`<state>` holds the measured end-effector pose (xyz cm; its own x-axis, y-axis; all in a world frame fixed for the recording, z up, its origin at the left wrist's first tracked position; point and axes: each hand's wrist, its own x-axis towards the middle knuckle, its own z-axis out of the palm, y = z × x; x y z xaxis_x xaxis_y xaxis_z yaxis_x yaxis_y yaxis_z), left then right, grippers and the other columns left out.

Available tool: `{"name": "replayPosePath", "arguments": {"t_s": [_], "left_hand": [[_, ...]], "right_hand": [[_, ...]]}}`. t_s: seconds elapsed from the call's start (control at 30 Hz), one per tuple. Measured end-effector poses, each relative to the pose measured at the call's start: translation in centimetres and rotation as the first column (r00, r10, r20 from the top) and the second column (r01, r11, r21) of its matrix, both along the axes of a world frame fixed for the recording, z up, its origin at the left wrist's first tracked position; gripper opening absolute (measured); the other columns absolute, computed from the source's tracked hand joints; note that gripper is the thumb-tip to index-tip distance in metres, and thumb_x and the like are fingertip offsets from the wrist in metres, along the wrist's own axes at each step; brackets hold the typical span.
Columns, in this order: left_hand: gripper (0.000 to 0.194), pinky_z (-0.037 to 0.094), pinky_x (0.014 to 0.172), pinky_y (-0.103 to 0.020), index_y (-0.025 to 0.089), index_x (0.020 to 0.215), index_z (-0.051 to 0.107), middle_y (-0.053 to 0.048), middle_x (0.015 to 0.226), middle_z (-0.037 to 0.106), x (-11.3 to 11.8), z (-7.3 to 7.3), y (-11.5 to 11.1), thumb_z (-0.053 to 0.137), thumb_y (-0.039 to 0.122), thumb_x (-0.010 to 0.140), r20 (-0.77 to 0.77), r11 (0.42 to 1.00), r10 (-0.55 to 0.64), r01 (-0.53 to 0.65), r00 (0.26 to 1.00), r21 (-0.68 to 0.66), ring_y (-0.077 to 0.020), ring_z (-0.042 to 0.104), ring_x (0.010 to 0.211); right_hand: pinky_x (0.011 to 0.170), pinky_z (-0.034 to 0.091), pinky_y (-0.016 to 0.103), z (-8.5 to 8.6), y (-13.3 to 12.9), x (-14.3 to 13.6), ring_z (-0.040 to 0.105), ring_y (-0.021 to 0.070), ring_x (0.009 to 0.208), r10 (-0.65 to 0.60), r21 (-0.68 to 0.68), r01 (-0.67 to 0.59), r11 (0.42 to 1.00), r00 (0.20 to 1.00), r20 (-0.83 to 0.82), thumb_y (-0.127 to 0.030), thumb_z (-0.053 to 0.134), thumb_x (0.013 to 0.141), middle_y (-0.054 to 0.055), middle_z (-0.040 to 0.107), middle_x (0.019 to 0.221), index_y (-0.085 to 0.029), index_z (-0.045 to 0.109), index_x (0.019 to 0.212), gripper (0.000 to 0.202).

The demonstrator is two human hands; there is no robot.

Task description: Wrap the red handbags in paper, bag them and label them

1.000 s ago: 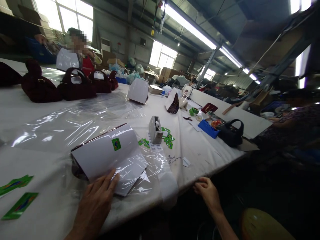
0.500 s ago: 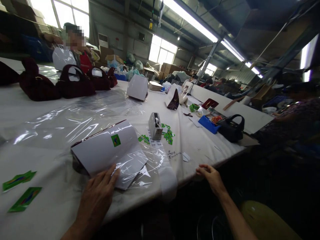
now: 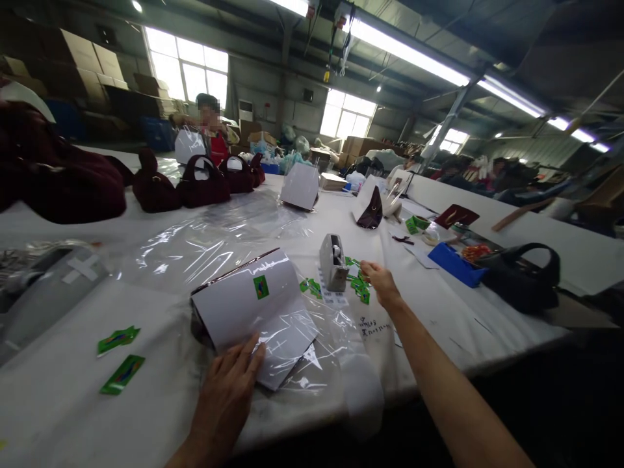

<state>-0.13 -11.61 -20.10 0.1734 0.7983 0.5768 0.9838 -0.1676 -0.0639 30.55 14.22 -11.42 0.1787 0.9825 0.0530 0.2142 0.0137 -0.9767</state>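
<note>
My left hand (image 3: 231,387) lies with fingers stretched out on the lower part of a white paper sheet (image 3: 287,325). The sheet wraps a dark red bag (image 3: 199,325) that shows at its left edge, all under clear plastic film (image 3: 336,364). One small green sticker (image 3: 261,286) sits on the sheet. My right hand (image 3: 381,281) is at a pile of green stickers (image 3: 361,290), fingers bent and drawn together; what lies between the fingertips is too small to make out. Just left of that hand stands a grey tape dispenser (image 3: 334,265).
Two loose groups of green stickers (image 3: 123,375) lie at the left. Dark red handbags (image 3: 202,185) line the far left side. A blue tray (image 3: 455,265) and a black handbag (image 3: 524,276) stand at the right. Across the table a person (image 3: 214,136) handles a white-wrapped item.
My right hand has moved from the table's front edge forward to the green stickers beside the tape dispenser. My left hand stays on the sheet. The view has turned left.
</note>
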Motion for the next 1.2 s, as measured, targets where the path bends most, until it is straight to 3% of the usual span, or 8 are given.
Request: {"name": "replayPosePath", "arguments": {"t_s": [0.27, 0.6, 0.8, 0.9, 0.97, 1.07, 1.13, 1.2], "left_hand": [[0.054, 0.041, 0.093, -0.039, 0.021, 0.121, 0.07, -0.003, 0.136, 0.064, 0.5, -1.1, -0.2, 0.038, -0.006, 0.086, 0.115, 0.998, 0.053, -0.048, 0.992, -0.041, -0.0249, 0.06, 0.109], [0.049, 0.041, 0.086, -0.037, 0.018, 0.118, 0.07, -0.006, 0.131, 0.067, 0.1, -0.1, 0.0, 0.042, -0.004, 0.084, 0.084, 1.0, -0.009, 0.009, 0.996, 0.004, -0.0247, 0.06, 0.103], [0.043, 0.041, 0.085, -0.037, 0.018, 0.118, 0.069, -0.007, 0.131, 0.067, 0.6, 0.3, -0.2, 0.045, -0.001, 0.086, 0.106, 1.0, 0.006, -0.004, 0.994, -0.017, -0.025, 0.06, 0.104], [0.042, 0.041, 0.087, -0.038, 0.018, 0.119, 0.067, -0.006, 0.133, 0.065, 0.9, 0.5, -0.3, 0.047, 0.0, 0.087, 0.109, 0.998, 0.027, -0.021, 0.994, -0.051, -0.0243, 0.059, 0.105], [0.04, 0.042, 0.087, -0.038, 0.018, 0.119, 0.066, -0.006, 0.133, 0.065, 1.0, 0.6, -0.3, 0.049, 0.001, 0.087, 0.102, 0.998, 0.034, -0.029, 0.994, -0.055, -0.0244, 0.059, 0.106], [0.037, 0.042, 0.086, -0.039, 0.018, 0.12, 0.065, -0.007, 0.133, 0.065, 1.1, 0.7, -0.3, 0.052, 0.004, 0.088, 0.103, 0.998, 0.042, -0.036, 0.994, -0.06, -0.0245, 0.058, 0.106], [0.036, 0.042, 0.087, -0.039, 0.018, 0.121, 0.064, -0.007, 0.133, 0.065, 1.2, 0.7, -0.4, 0.052, 0.005, 0.089, 0.109, 0.997, 0.043, -0.035, 0.993, -0.067, -0.0245, 0.058, 0.107], [0.036, 0.043, 0.087, -0.039, 0.017, 0.121, 0.064, -0.007, 0.133, 0.064, 1.2, 0.6, -0.4, 0.051, 0.006, 0.09, 0.115, 0.998, 0.039, -0.032, 0.993, -0.062, -0.0247, 0.058, 0.107]], "right_hand": [[0.054, 0.044, 0.027, -1.1, 4.4, -4.2, 0.06, 0.0185, 0.063, 0.046, -0.2, -0.044, 0.979, 0.999, 0.008, -0.037, 0.078, 0.063, 0.003, 0.068, 0.064, -0.018, 0.066, 0.066, 0.023], [0.057, 0.048, 0.025, -2.7, -0.2, -3.1, 0.065, 0.0159, 0.066, -0.102, -0.159, 0.097, 0.982, 0.994, -0.027, -0.033, 0.074, 0.064, 0.0, 0.071, 0.069, -0.018, 0.068, 0.073, 0.018], [0.054, 0.05, 0.025, -3.8, -2.2, -1.2, 0.065, 0.0161, 0.06, -0.068, -0.287, 0.065, 0.956, 0.998, 0.0, -0.025, 0.083, 0.057, 0.004, 0.069, 0.063, -0.016, 0.066, 0.064, 0.02], [0.058, 0.05, 0.024, -2.5, -4.1, -1.9, 0.065, 0.0148, 0.064, 0.117, -0.287, -0.112, 0.951, 0.993, 0.0, -0.036, 0.086, 0.059, 0.006, 0.072, 0.072, -0.014, 0.073, 0.072, 0.029], [0.062, 0.051, 0.026, -1.0, -5.8, -3.7, 0.063, 0.0145, 0.066, 0.399, -0.286, -0.379, 0.88, 0.917, 0.014, -0.044, 0.085, 0.063, 0.006, 0.073, 0.077, -0.014, 0.076, 0.08, 0.036], [0.066, 0.05, 0.027, 1.3, -8.3, -7.8, 0.06, 0.014, 0.066, 0.775, -0.34, -0.715, 0.611, 0.629, 0.068, -0.048, 0.079, 0.072, 0.003, 0.07, 0.074, -0.016, 0.077, 0.086, 0.035], [0.065, 0.047, 0.026, 2.4, -9.4, -10.4, 0.058, 0.0133, 0.066, 0.889, -0.406, -0.796, 0.448, 0.443, 0.113, -0.047, 0.075, 0.077, 0.001, 0.067, 0.07, -0.017, 0.074, 0.081, 0.031], [0.06, 0.043, 0.024, 2.9, -9.8, -12.6, 0.054, 0.0121, 0.063, 0.932, -0.461, -0.81, 0.363, 0.307, 0.194, -0.046, 0.07, 0.08, -0.001, 0.063, 0.066, -0.017, 0.071, 0.075, 0.029]]}}
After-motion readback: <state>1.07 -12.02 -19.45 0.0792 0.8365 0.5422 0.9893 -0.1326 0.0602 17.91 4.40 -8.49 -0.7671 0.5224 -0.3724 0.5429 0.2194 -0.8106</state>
